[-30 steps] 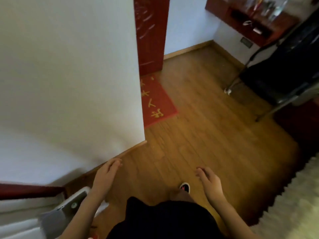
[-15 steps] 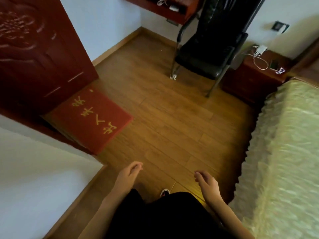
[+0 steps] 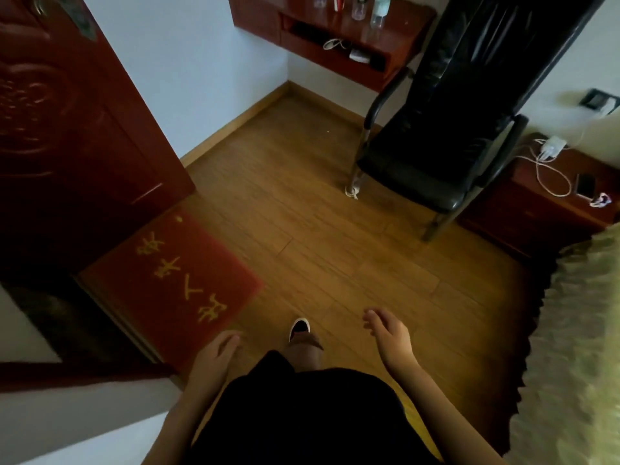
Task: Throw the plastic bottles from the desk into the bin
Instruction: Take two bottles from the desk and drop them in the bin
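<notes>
Wooden floor point(image 3: 328, 236) lies open between doormat point(image 3: 174, 280), chair point(image 3: 446, 135) and bed edge point(image 3: 550, 330); both hands, left point(image 3: 214, 357) and right point(image 3: 391, 338), empty, fingers loose.

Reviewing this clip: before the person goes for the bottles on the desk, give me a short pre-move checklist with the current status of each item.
1. Left hand empty: ok.
2. Right hand empty: ok.
3. Clear plastic bottles in view on the dark red wooden desk: ok.
4. Brown wooden floor toward the desk free of obstacles: ok.
5. Black padded chair clear of the desk front: not ok, it stands beside it.
6. Bin located: cannot tell, none in view.
</notes>
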`<state>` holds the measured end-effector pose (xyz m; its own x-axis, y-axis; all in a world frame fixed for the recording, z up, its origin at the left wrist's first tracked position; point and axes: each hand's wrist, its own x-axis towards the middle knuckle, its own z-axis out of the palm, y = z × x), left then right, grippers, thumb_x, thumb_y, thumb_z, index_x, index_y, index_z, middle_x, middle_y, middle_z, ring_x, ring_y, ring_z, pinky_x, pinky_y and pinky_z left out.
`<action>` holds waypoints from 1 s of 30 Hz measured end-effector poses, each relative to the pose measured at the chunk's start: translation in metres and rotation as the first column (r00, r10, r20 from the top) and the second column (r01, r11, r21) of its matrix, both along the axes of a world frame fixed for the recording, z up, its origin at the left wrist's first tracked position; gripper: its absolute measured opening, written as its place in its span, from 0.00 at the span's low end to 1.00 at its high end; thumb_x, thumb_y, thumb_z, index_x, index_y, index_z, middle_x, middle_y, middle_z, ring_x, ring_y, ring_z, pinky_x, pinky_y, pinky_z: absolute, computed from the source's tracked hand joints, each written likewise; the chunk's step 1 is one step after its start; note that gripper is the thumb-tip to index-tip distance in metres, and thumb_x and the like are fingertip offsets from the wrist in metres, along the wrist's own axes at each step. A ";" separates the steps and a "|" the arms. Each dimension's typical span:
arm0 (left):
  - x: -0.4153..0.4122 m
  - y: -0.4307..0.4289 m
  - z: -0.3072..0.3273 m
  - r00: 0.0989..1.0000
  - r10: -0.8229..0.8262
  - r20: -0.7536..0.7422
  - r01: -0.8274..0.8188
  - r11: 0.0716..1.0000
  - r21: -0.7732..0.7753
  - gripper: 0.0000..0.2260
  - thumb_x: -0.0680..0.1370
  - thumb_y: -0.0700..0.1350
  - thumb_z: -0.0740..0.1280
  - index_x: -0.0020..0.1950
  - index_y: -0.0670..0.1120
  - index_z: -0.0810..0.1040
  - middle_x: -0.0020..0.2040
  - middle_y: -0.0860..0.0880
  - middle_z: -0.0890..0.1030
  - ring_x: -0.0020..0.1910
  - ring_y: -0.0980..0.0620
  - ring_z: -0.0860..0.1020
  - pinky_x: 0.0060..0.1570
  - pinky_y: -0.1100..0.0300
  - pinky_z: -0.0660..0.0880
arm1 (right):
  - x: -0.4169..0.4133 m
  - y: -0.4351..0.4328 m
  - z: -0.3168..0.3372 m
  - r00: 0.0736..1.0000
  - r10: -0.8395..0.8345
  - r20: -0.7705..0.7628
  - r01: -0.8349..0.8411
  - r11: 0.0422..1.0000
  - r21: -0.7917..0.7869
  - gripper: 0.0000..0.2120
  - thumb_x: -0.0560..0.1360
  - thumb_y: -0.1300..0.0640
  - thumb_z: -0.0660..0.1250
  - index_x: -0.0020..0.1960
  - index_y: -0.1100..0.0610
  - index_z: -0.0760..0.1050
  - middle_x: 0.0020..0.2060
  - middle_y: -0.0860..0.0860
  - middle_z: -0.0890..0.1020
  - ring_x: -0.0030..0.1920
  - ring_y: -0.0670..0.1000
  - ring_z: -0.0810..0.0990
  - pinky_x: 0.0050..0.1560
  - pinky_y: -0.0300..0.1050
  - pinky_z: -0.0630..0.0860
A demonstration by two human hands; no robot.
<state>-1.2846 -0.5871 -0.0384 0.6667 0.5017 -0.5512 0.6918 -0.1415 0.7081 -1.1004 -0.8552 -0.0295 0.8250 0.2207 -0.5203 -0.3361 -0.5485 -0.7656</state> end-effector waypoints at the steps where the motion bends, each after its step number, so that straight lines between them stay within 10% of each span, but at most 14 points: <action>1: 0.030 0.016 0.006 1.000 -0.028 -0.003 0.028 1.000 -0.011 0.08 0.82 0.48 0.60 0.54 0.52 0.79 0.51 0.53 0.82 0.52 0.53 0.78 0.48 0.59 0.72 | 0.023 0.012 0.003 1.000 -0.013 -0.003 0.013 1.000 -0.001 0.09 0.80 0.51 0.60 0.52 0.52 0.79 0.45 0.50 0.84 0.47 0.49 0.82 0.54 0.53 0.79; 13: 0.372 0.133 0.045 0.959 -0.262 0.107 0.264 0.965 -0.003 0.11 0.82 0.48 0.59 0.56 0.49 0.79 0.49 0.53 0.82 0.51 0.55 0.79 0.54 0.54 0.75 | 0.243 0.090 0.020 0.978 -0.209 0.026 0.210 0.976 -0.048 0.07 0.80 0.52 0.61 0.50 0.50 0.78 0.45 0.49 0.84 0.47 0.48 0.82 0.54 0.54 0.80; 22: 0.545 0.173 0.031 0.986 -0.136 0.095 0.145 0.984 -0.103 0.08 0.81 0.45 0.60 0.52 0.51 0.78 0.49 0.51 0.82 0.51 0.54 0.80 0.46 0.66 0.74 | 0.484 0.166 0.011 0.993 -0.110 -0.033 0.108 0.992 -0.061 0.10 0.81 0.50 0.59 0.50 0.53 0.78 0.45 0.50 0.83 0.47 0.50 0.81 0.55 0.54 0.79; 30: 0.666 0.253 0.040 0.984 0.076 0.160 -0.075 0.997 -0.015 0.14 0.73 0.58 0.62 0.49 0.50 0.80 0.44 0.53 0.84 0.50 0.50 0.82 0.52 0.51 0.77 | 0.666 0.273 0.044 0.996 0.077 0.047 -0.078 0.997 0.028 0.09 0.80 0.53 0.61 0.45 0.45 0.78 0.44 0.50 0.84 0.48 0.51 0.82 0.54 0.52 0.79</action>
<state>-0.6190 -0.3342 0.0013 0.7072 0.5496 -0.4447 0.5775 -0.0863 0.8118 -0.4345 -0.5822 0.0146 0.8277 0.2996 -0.4744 -0.2574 -0.5486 -0.7955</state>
